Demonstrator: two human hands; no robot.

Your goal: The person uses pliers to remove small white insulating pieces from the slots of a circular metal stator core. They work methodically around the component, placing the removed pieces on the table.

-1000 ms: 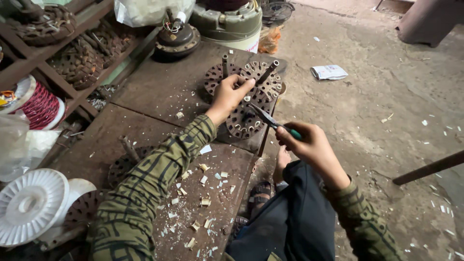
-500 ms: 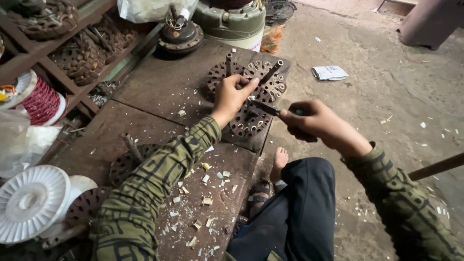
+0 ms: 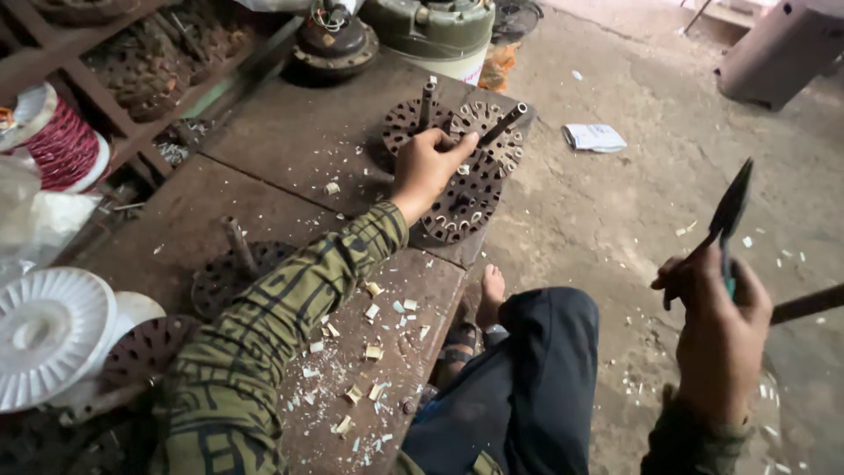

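My left hand [image 3: 428, 164] rests on a round slotted metal motor core [image 3: 464, 204] at the edge of the wooden workbench [image 3: 299, 149], gripping it from above. Two more slotted cores with upright shafts [image 3: 489, 132] stand just behind it. My right hand [image 3: 721, 325] is raised off to the right over the floor, closed around the handle of pointed pliers [image 3: 728, 211], tips aimed up. My dark trouser leg [image 3: 527, 369] and bare foot [image 3: 491, 290] lie below the bench edge.
Small paper scraps [image 3: 369, 352] litter the bench front. A white plastic spool [image 3: 44, 334] and red wire reel [image 3: 61, 141] sit left. More cores [image 3: 224, 273] lie on the bench; a motor housing [image 3: 330, 40] and green drum [image 3: 440, 31] stand behind. Concrete floor spreads right.
My right hand has pulled the pliers away from the core, moving right and upward over the floor. My left hand stays on the core.
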